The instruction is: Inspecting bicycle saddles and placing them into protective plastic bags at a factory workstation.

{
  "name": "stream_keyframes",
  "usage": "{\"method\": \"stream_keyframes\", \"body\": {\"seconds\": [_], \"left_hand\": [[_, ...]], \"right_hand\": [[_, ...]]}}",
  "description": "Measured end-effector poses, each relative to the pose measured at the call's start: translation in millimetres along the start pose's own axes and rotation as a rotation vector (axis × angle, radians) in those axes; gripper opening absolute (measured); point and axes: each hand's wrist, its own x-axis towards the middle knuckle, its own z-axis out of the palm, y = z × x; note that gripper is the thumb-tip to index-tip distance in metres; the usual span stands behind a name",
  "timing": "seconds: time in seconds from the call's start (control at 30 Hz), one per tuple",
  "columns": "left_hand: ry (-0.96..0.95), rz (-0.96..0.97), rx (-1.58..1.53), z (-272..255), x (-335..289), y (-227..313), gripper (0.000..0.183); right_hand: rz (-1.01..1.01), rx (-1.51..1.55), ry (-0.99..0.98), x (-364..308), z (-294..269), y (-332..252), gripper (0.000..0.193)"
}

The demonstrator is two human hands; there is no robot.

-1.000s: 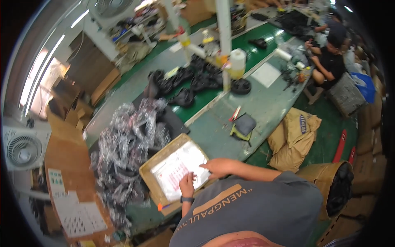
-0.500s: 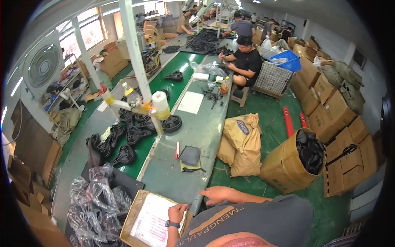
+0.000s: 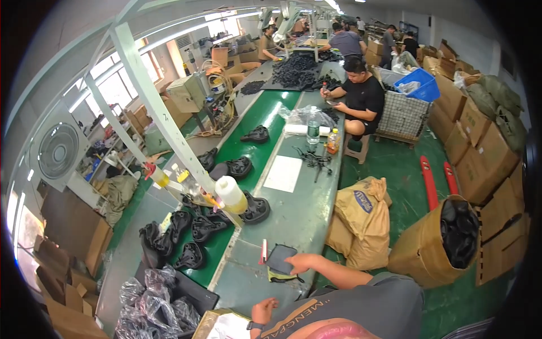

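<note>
My right hand (image 3: 302, 264) reaches over the table's near part, its fingers closed at the edge of a dark grey cloth (image 3: 280, 257). Under that cloth lies a yellow-green cloth (image 3: 278, 277) with a dark border. Just left of the cloths is a slim red-and-white tool (image 3: 263, 251), perhaps a cutter. My left hand (image 3: 264, 310), a dark watch on its wrist, hovers beside a carton (image 3: 210, 323) with white printed sheets (image 3: 232, 326). Its fingers are loosely bent and apart, with nothing seen in them.
Black bicycle saddles (image 3: 192, 256) sit on the green belt (image 3: 262, 116); plastic-wrapped ones (image 3: 161, 299) are piled near left. A post (image 3: 161, 107) carries bottles. Sacks (image 3: 361, 217) and a carton of black parts (image 3: 420, 243) stand right. A seated co-worker (image 3: 361, 96) handles a part.
My right hand has moved forward from the table edge onto the grey cloth. The left hand has lifted off the sheets in the carton. The whole view has shifted.
</note>
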Motion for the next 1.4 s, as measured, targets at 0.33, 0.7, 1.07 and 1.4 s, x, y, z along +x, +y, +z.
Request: {"method": "stream_keyframes", "body": {"seconds": [0.33, 0.7, 1.07, 1.4], "left_hand": [[-0.051, -0.418, 0.435, 5, 29, 89, 0.031], [0.163, -0.465, 0.363, -7, 57, -4, 0.031], [0.249, -0.288, 0.258, -10, 49, -77, 0.030], [0.088, -0.339, 0.429, -28, -13, -56, 0.030]], "right_hand": [[0.238, -0.063, 0.263, 229, -137, 74, 0.081], [0.043, -0.230, 0.564, 394, -117, 81, 0.072], [-0.041, 0.028, 0.576, 304, -141, 99, 0.033], [0.074, 0.903, 0.326, 73, -45, 28, 0.044]]}}
